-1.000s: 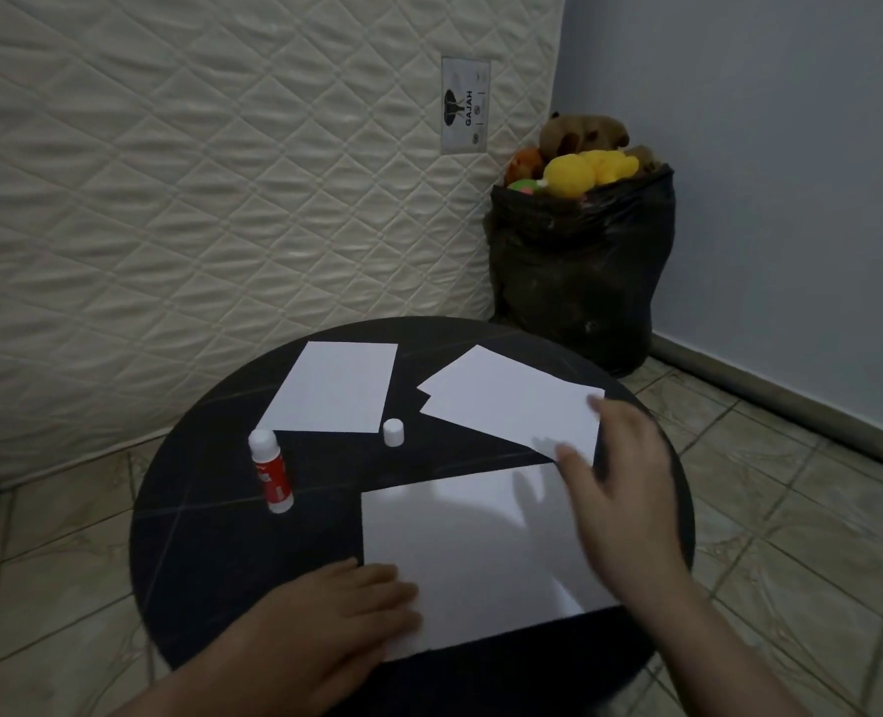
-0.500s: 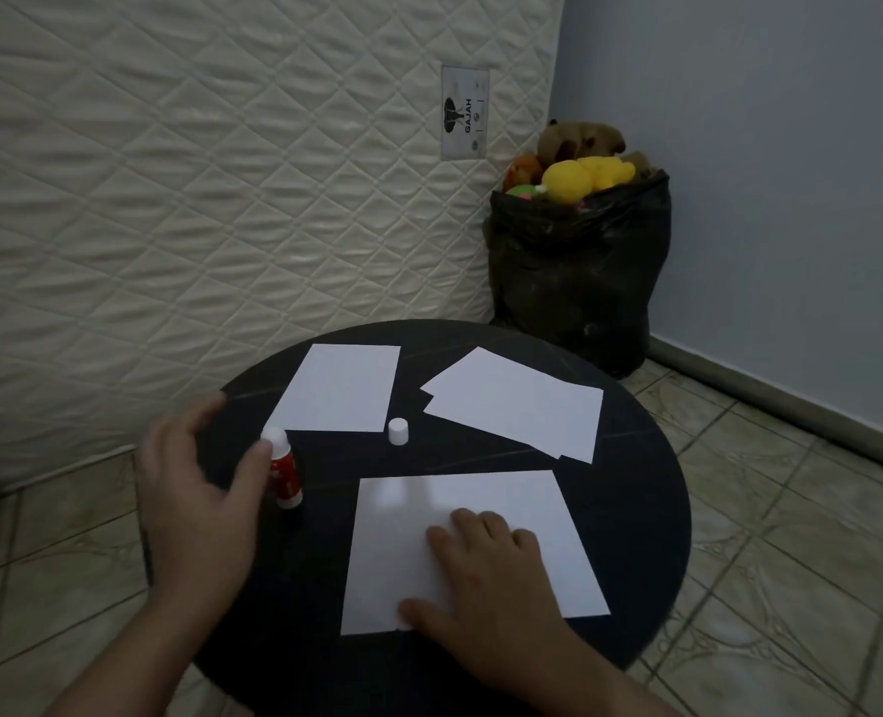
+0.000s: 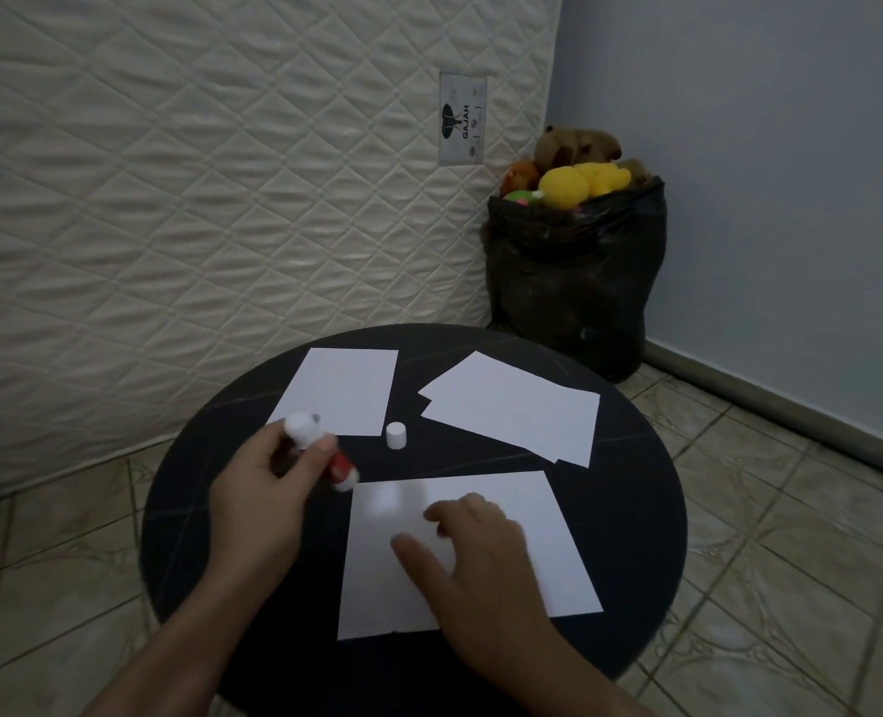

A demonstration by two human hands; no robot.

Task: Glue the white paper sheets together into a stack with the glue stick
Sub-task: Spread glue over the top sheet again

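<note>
Red-and-white glue stick [image 3: 320, 455] pinched in left hand [image 3: 263, 499], tilted, lower end toward nearest white paper sheet [image 3: 543, 540]; right hand [image 3: 481, 566] spread flat on it.

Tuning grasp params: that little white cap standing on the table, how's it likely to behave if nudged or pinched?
The white cap stands upright on its flat end on the round table, so a gentle push probably slides it. It looks small and hollow, likely very light, easily knocked over. Being cylindrical, once tipped it would probably roll, maybe toward the table's edge.
</note>
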